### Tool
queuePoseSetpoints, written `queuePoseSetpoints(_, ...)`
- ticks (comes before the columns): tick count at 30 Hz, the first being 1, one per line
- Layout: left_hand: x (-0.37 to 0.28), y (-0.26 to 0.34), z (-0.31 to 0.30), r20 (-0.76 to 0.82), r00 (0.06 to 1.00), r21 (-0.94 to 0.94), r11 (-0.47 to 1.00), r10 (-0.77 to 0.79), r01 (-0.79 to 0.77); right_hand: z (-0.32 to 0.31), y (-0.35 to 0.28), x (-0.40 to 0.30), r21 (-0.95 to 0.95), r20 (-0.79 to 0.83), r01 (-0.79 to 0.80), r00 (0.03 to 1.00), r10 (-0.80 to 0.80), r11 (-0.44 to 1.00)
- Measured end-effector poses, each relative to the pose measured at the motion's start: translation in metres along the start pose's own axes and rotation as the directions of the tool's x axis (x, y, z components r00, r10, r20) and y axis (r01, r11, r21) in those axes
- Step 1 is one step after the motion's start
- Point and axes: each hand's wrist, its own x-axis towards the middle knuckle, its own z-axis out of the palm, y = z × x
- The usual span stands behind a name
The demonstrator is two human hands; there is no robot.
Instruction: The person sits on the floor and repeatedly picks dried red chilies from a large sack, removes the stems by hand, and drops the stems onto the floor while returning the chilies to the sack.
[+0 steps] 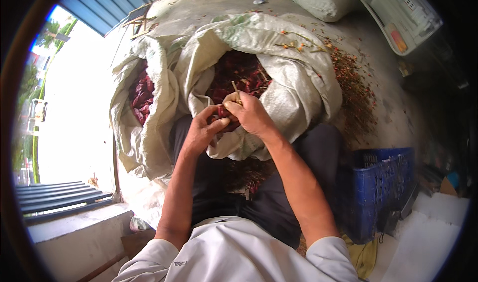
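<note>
Over the near edge of a large white woven sack (pixel 291 91), my two hands are close together. My left hand (pixel 207 127) curls around a small dark red piece (pixel 222 112), which looks like a dried pod or calyx. My right hand (pixel 241 108) pinches a thin pale stalk (pixel 235 87) that points up and away. Dark red dried plant pieces (pixel 239 71) lie inside the open sack beyond my hands. A second woven sack (pixel 160 95) at the left holds more dark red pieces (pixel 142 97).
Right of the sacks, small red and brown plant scraps (pixel 353 91) cover the floor. A blue plastic crate (pixel 384 185) stands by my right leg. A full white sack (pixel 317 0) and a vehicle's rear (pixel 399 16) are at the far right. A doorway opens on the left.
</note>
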Motion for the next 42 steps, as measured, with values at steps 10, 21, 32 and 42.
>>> queuePoseSetpoints(10,0.008,-0.013,-0.011,-0.003,0.862,0.788,0.532,0.507,-0.309,0.013,0.0,-0.004,-0.749,0.205,0.344,0.933,-0.296,0.567)
queuePoseSetpoints(21,-0.011,0.031,-0.052,0.034,0.638,0.911,0.238,0.77,-0.336,0.049,-0.038,0.003,0.172,0.095,-0.146,0.987,0.131,0.974)
queuePoseSetpoints(32,-0.001,0.051,-0.114,0.233,0.49,0.88,0.032,0.84,-0.474,0.086,-0.053,0.018,0.487,0.242,-0.325,0.942,0.232,0.811)
queuePoseSetpoints(42,0.043,0.058,-0.144,0.247,0.581,0.883,0.066,0.776,-0.464,0.092,-0.042,0.07,0.051,0.063,-0.055,0.997,0.052,0.997)
